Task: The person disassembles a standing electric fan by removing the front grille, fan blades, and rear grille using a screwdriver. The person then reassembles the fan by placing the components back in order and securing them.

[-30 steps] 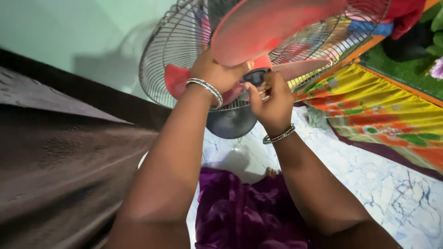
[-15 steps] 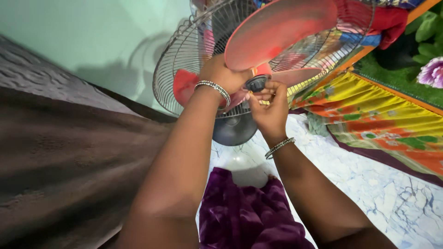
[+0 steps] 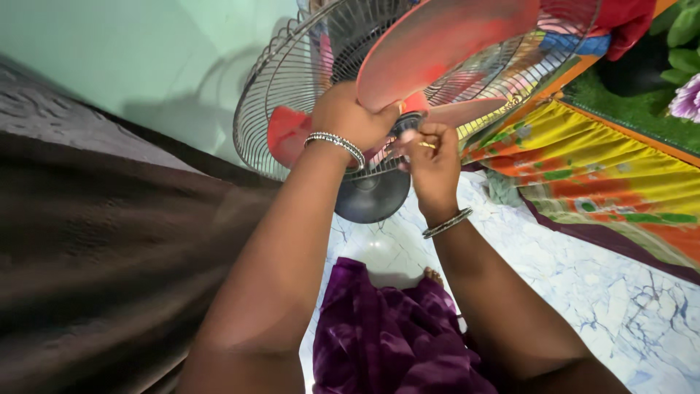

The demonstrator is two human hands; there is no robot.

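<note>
Fan [image 3: 437, 44], red-bladed, tilts in its wire cage [image 3: 292, 80] above the marble floor [image 3: 583, 277]. Left hand [image 3: 350, 113] grips the blade's base; right hand [image 3: 432, 157] pinches the hub cap [image 3: 410, 125] beside it.

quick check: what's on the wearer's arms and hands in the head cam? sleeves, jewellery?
Both forearms are bare, no sleeves in view. The left hand has a silver studded bangle at the wrist. The right hand has thin dark metallic bangles at the wrist and a gold ring on one finger. No gloves.
</note>
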